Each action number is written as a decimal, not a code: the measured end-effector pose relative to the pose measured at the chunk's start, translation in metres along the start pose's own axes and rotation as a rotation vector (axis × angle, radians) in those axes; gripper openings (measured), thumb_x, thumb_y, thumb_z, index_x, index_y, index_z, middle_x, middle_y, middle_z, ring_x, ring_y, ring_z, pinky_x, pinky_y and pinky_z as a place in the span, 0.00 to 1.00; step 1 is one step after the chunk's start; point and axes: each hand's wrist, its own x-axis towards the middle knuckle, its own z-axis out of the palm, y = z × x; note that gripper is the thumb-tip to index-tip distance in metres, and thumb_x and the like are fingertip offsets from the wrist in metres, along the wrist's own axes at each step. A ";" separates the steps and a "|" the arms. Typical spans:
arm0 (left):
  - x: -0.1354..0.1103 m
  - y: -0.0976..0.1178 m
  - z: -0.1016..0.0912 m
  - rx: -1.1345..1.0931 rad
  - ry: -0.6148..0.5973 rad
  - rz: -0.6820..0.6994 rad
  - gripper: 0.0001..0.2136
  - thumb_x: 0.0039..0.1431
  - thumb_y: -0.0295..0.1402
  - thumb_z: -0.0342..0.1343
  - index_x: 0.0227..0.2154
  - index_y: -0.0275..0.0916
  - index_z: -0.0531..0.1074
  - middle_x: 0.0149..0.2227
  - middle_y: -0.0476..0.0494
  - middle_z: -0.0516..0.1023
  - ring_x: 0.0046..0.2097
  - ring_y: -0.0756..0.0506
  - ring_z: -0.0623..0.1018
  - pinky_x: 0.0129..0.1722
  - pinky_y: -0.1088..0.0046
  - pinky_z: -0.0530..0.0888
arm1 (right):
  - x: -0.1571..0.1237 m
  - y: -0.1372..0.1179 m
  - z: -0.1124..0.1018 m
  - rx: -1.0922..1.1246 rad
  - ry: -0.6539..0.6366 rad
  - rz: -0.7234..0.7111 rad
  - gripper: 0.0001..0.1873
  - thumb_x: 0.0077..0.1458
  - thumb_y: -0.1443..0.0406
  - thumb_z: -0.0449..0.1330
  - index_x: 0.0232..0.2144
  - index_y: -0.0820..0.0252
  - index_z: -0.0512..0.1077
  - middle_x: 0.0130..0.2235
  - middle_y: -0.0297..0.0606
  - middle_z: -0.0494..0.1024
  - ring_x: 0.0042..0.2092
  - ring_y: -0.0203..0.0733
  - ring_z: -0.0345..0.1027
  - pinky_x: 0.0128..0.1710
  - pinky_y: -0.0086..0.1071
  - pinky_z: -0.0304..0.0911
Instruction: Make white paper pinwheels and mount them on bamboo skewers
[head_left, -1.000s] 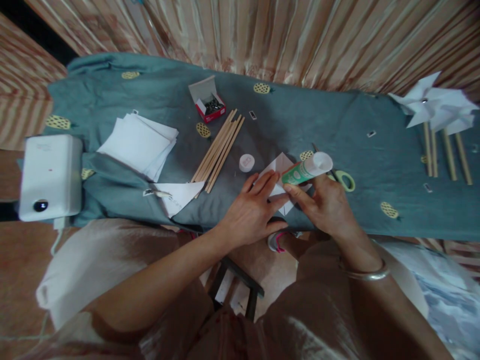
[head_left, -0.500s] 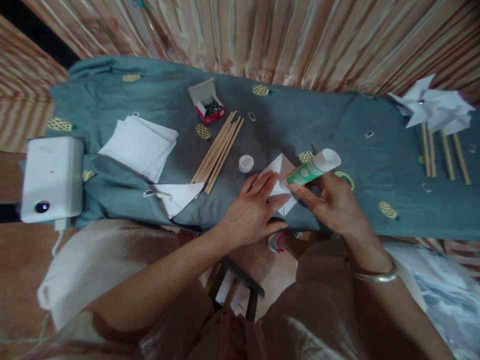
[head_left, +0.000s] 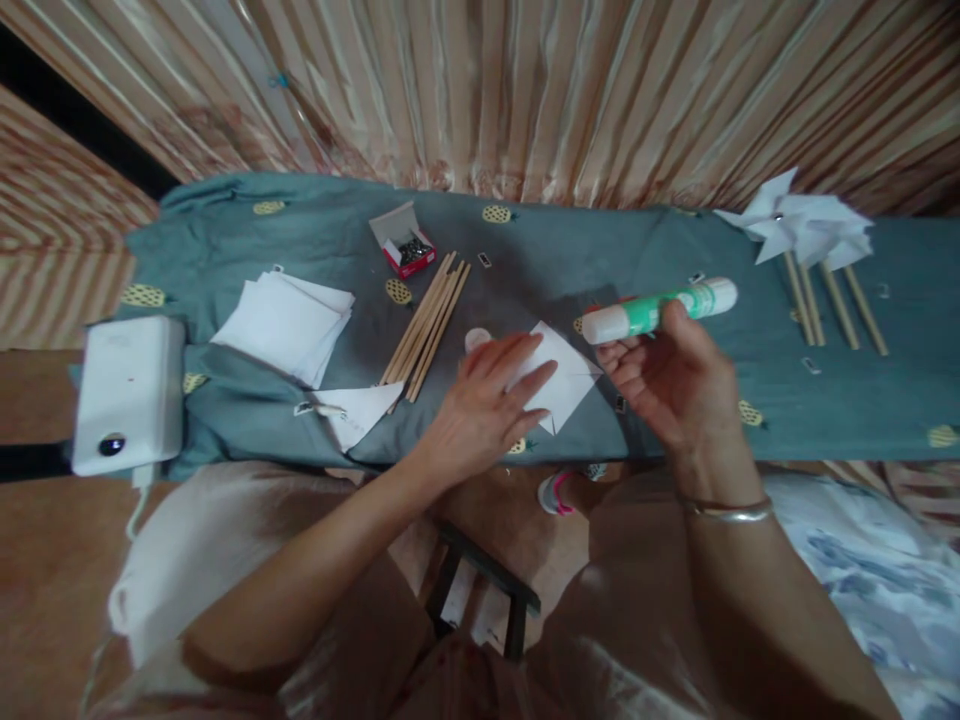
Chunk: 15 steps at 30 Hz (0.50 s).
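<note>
My right hand [head_left: 675, 380] is raised over the cloth and closed around a green and white glue stick [head_left: 646, 315], held almost level. Fingers spread, my left hand [head_left: 476, 410] lies over the left edge of a white square of paper [head_left: 570, 385] with cut lines at its corners. Whether those fingers press on the paper or hover just above it, I cannot tell. A round white cap [head_left: 477, 339] shows partly behind my left fingers.
Wooden sticks [head_left: 426, 330] lie left of my hands, near an open red box [head_left: 409, 255] of small metal pieces. Farther left are stacked white sheets [head_left: 281, 325], a loose paper piece [head_left: 364, 415] and a white device [head_left: 131, 395]. Paper pinwheels [head_left: 780, 220] lie at the right.
My right hand has lifted the glue stick off the paper and turned it toward level. My left hand has slid left, uncovering more of the square. The whole view has shifted somewhat.
</note>
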 end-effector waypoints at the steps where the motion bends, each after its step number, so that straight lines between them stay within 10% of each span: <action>1: 0.002 -0.005 -0.006 0.028 0.023 -0.054 0.19 0.67 0.38 0.49 0.57 0.39 0.66 0.64 0.33 0.63 0.65 0.37 0.62 0.62 0.52 0.61 | 0.001 0.001 0.000 0.003 -0.002 -0.007 0.21 0.56 0.45 0.56 0.35 0.54 0.74 0.43 0.44 0.80 0.46 0.49 0.74 0.42 0.43 0.72; 9: 0.004 -0.039 -0.024 0.098 -0.010 -0.285 0.15 0.63 0.29 0.51 0.52 0.36 0.72 0.53 0.36 0.74 0.54 0.39 0.73 0.56 0.56 0.69 | 0.010 0.006 0.007 0.050 -0.006 -0.054 0.20 0.50 0.46 0.63 0.36 0.53 0.75 0.39 0.37 0.79 0.37 0.39 0.73 0.33 0.34 0.70; 15: 0.007 -0.039 -0.021 -0.290 0.227 -0.484 0.12 0.55 0.31 0.59 0.43 0.38 0.75 0.42 0.41 0.79 0.41 0.44 0.79 0.46 0.64 0.75 | 0.011 0.005 0.023 0.224 -0.033 0.028 0.18 0.44 0.50 0.70 0.32 0.54 0.76 0.31 0.32 0.78 0.31 0.35 0.71 0.33 0.31 0.72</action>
